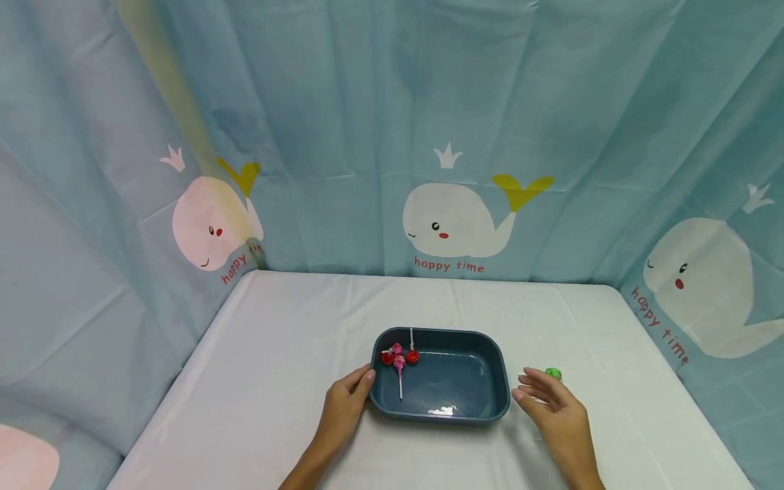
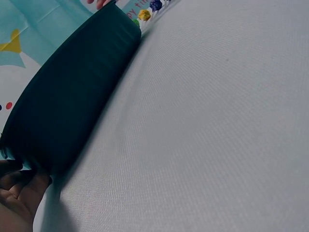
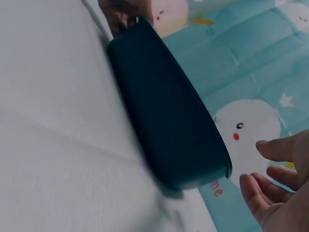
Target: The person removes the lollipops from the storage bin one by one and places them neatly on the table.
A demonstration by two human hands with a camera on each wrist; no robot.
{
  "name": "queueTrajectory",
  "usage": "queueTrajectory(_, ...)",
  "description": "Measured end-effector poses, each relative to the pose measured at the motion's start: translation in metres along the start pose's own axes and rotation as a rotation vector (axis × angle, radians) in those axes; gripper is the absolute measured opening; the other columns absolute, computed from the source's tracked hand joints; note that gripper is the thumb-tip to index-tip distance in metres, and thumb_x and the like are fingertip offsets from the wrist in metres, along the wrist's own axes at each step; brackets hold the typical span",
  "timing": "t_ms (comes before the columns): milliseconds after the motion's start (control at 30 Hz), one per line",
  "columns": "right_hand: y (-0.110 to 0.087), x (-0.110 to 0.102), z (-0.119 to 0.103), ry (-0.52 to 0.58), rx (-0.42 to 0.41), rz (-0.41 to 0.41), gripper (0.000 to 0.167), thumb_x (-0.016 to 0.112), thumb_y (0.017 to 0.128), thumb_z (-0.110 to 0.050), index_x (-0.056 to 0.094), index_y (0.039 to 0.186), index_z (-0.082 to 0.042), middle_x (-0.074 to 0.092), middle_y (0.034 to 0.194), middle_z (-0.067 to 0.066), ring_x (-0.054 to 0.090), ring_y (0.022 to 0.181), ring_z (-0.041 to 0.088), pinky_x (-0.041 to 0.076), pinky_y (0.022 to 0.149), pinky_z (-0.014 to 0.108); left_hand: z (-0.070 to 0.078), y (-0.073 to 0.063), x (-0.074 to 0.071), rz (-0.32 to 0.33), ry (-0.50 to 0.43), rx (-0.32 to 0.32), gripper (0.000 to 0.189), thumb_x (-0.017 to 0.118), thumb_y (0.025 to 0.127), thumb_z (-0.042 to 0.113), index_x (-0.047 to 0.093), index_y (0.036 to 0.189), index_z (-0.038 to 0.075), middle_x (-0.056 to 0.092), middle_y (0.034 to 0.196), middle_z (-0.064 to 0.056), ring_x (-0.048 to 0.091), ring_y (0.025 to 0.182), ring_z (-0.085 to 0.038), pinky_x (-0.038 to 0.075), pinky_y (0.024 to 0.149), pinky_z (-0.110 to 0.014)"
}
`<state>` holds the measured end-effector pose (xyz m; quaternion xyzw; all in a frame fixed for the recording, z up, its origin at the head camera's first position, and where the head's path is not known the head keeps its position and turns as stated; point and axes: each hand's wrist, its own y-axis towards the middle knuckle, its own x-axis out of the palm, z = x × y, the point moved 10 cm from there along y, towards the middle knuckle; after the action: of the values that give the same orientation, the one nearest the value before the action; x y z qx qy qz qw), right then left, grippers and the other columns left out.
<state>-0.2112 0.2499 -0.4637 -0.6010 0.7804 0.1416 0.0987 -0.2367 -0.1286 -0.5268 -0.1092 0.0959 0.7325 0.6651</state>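
Hanging along the far, left and right sides, a blue-green curtain (image 1: pixel 318 102) closes in my workspace, printed with pale whales (image 1: pixel 453 221), crowns (image 1: pixel 448 158) and red lettering (image 1: pixel 449 265) that reads "happy time"; the whale at the right runs out of my head view. White cloth (image 1: pixel 275 374), lightly creased, covers the flat surface in front of me. A dark blue tray (image 1: pixel 453 374) sits near its middle, one long side toward me. My left hand (image 1: pixel 344 407) grasps the tray's left end, thumb at the rim and fingers against the outer wall, where some of them are hard to make out; that forearm slants in from the near edge. My right hand (image 1: pixel 559 412) is released, holding nothing, just beside the tray's right end, its thumb and fingers apart and gently bent. Two red lollipops (image 1: pixel 412 357) and two pink lollipops (image 1: pixel 399 363) lie bunched in the left part of the tray. A green candy (image 1: pixel 554 373) shows beyond my right hand, partly covered by it. Only my left wrist view catches a yellow candy (image 2: pixel 144 15) and a dark blue candy (image 2: pixel 155 5), blurred at its top edge.
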Motion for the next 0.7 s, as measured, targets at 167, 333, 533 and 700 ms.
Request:
queueTrajectory(167,0.0,0.016,-0.007,0.04,0.002,-0.046,0.047,0.084,0.094,-0.017,0.068,0.137,-0.009,0.073,0.128,0.012,0.071,0.105,0.0,0.056,0.087,0.011,0.0,0.0,0.0,-0.003,-0.013,0.001,0.051,0.058,0.111,0.032,0.06,0.144,-0.007,0.065,0.143,-0.022,0.065,0.131,-0.029,0.059,0.101,-0.036)
queueTrajectory(333,0.001,0.033,-0.009,0.025,0.045,-0.104,0.051,0.082,0.096,-0.024,0.065,0.142,-0.01,0.071,0.134,0.014,0.069,0.108,0.001,0.055,0.09,0.01,0.0,0.0,0.0,-0.002,-0.017,0.0,0.051,0.058,0.111,0.032,0.06,0.144,-0.007,0.066,0.142,-0.022,0.066,0.129,-0.028,0.06,0.099,-0.034)
queueTrajectory(533,0.002,0.048,-0.013,0.012,0.074,-0.134,0.057,0.084,0.094,-0.033,0.064,0.142,-0.011,0.071,0.133,0.011,0.069,0.111,0.004,0.054,0.092,0.01,0.0,0.0,0.0,-0.004,-0.011,-0.003,0.051,0.058,0.112,0.032,0.06,0.144,-0.007,0.066,0.143,-0.022,0.065,0.131,-0.029,0.059,0.099,-0.034)
queueTrajectory(700,0.004,0.06,-0.018,0.038,0.057,-0.167,0.055,0.084,0.093,-0.03,0.065,0.141,-0.012,0.07,0.134,0.012,0.07,0.114,0.011,0.056,0.092,0.014,0.0,0.0,0.0,0.001,0.002,-0.004,0.051,0.057,0.112,0.033,0.061,0.144,-0.007,0.066,0.143,-0.021,0.065,0.132,-0.03,0.059,0.101,-0.036)
